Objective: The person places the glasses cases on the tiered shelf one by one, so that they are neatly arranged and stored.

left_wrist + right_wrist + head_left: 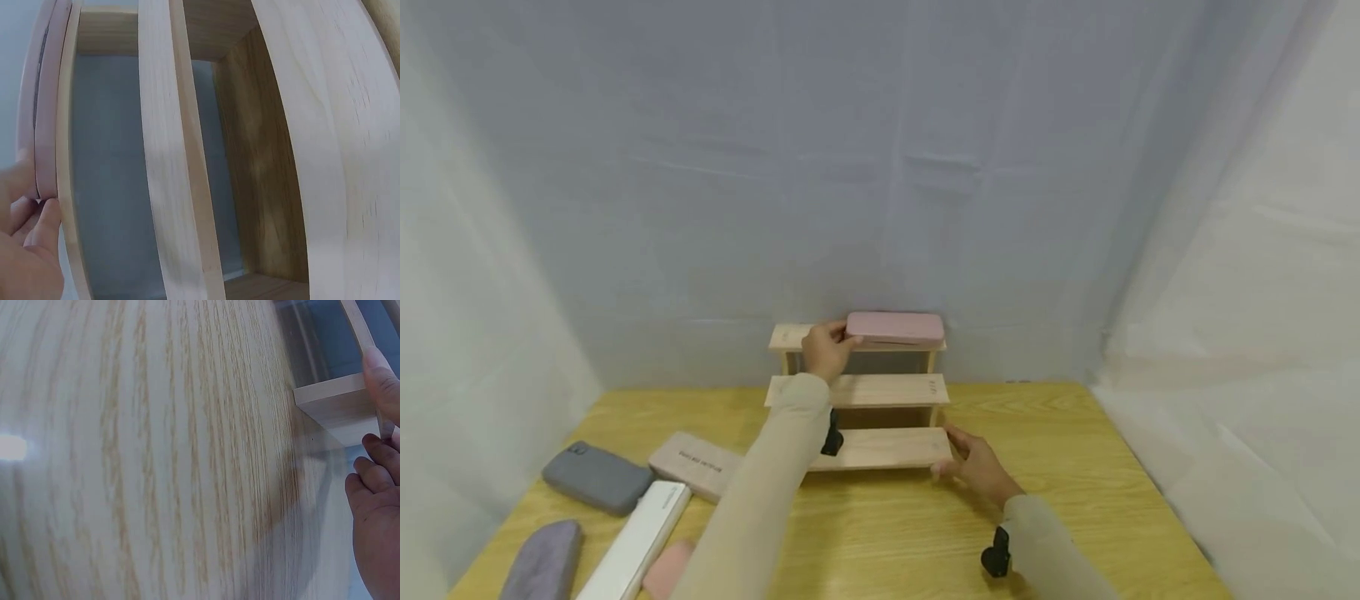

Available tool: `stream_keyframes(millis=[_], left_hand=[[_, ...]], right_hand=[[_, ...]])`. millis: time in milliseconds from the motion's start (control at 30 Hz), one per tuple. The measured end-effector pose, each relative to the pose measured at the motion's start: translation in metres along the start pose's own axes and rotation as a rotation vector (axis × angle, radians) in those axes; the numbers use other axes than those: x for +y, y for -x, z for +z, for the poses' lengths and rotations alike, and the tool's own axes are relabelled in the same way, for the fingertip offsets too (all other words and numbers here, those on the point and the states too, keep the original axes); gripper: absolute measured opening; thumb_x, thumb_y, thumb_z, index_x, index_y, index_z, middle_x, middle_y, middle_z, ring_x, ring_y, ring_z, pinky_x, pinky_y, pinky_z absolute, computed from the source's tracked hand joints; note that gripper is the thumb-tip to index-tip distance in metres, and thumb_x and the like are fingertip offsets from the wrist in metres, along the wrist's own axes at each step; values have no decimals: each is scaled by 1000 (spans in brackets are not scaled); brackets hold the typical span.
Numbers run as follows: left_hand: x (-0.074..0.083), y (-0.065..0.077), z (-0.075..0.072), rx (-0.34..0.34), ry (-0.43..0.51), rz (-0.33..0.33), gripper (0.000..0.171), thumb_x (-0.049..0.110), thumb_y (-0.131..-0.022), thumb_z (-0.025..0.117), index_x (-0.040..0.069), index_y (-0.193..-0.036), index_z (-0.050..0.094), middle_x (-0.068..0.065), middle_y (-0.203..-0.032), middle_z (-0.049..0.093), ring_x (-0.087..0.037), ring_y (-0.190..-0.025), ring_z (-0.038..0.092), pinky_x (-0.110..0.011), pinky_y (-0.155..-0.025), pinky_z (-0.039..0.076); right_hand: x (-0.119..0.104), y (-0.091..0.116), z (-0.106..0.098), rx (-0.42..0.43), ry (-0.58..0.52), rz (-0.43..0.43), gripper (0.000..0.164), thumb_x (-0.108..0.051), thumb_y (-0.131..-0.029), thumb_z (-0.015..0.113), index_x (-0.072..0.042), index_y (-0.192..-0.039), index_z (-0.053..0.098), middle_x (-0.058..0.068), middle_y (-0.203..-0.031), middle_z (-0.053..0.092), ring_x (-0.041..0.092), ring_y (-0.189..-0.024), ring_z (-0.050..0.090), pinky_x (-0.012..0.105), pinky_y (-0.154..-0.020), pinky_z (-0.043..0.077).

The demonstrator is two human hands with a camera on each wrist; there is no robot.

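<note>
A pink glasses case (895, 327) lies lengthwise on the top tier of a three-tier wooden stand (891, 389), toward its right side. My left hand (827, 350) pinches the left end of this case between thumb and fingers. In the left wrist view, the seam along the side of the pink case (47, 106) shows beside the shelf edge. Down at the lowest tier, my right hand (977, 465) grips the right end of the board, thumb at the front edge. The right wrist view shows the thumb and fingers of that hand (381, 500) around the board's end.
On the left of the wooden table (1075, 467) lie a grey case (598, 477), a beige box with lettering (696, 463), a long white box (636, 537), a purple case (542, 560) and a pink item (667, 568) partly behind my left sleeve. A pale sheet (880, 167) hangs behind the stand.
</note>
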State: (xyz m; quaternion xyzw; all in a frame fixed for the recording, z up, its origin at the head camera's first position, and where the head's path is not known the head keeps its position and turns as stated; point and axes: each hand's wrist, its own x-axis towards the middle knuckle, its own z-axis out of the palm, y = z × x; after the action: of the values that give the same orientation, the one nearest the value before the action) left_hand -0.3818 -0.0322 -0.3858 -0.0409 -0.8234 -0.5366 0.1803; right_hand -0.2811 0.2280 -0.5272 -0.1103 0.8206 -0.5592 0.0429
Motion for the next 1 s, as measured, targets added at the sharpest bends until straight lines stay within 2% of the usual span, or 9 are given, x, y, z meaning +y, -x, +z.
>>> stream_keyframes(millis=[67,167,300,400,600,833,1000], left_hand=[[1,1,2,-1,-30,6,43,12,-79,79,-3,-118,67,-19,-112,68,-29,-105,66,-38,-87,55],[1,3,7,12,-82,23,52,18,-77,82,0,-122,65,-18,-115,67,-29,-106,65,-40,-89,53],[2,6,14,54,-137,26,58,23,-77,82,1,-127,62,-19,-117,66,-32,-109,63,-43,-93,51],[6,10,18,77,-145,-1,58,24,-78,81,2,-128,61,-19,-118,65,-34,-110,62,-44,-93,51],[14,13,21,115,-173,-36,56,25,-77,81,3,-125,63,-19,-117,66,-35,-110,61,-44,-95,50],[16,13,20,151,-204,-5,46,23,-75,83,2,-113,71,-21,-109,68,-38,-105,64,-47,-91,51],[9,13,17,138,-199,11,49,24,-77,81,3,-118,68,-21,-110,68,-37,-104,64,-47,-91,51]], right_hand=[[-1,1,0,4,-11,5,88,-22,-81,78,5,-148,28,21,-152,29,35,-141,27,49,-111,31],[-15,7,0,1,-24,9,86,-18,-81,78,8,-146,28,25,-151,29,38,-140,27,51,-110,31],[-16,8,1,3,-24,16,88,-21,-81,78,8,-147,27,25,-151,28,37,-140,26,50,-110,30],[-4,3,2,6,-32,23,92,-25,-80,79,6,-148,26,22,-153,28,35,-141,26,48,-111,31],[-6,5,3,9,-21,32,91,-25,-79,78,5,-148,27,21,-153,28,34,-141,26,46,-111,31],[-2,1,3,4,-30,28,91,-25,-79,79,4,-148,27,19,-153,28,33,-141,26,46,-111,30],[0,0,6,-9,-46,33,95,-29,-77,80,4,-148,27,19,-153,28,32,-141,26,45,-110,32]])
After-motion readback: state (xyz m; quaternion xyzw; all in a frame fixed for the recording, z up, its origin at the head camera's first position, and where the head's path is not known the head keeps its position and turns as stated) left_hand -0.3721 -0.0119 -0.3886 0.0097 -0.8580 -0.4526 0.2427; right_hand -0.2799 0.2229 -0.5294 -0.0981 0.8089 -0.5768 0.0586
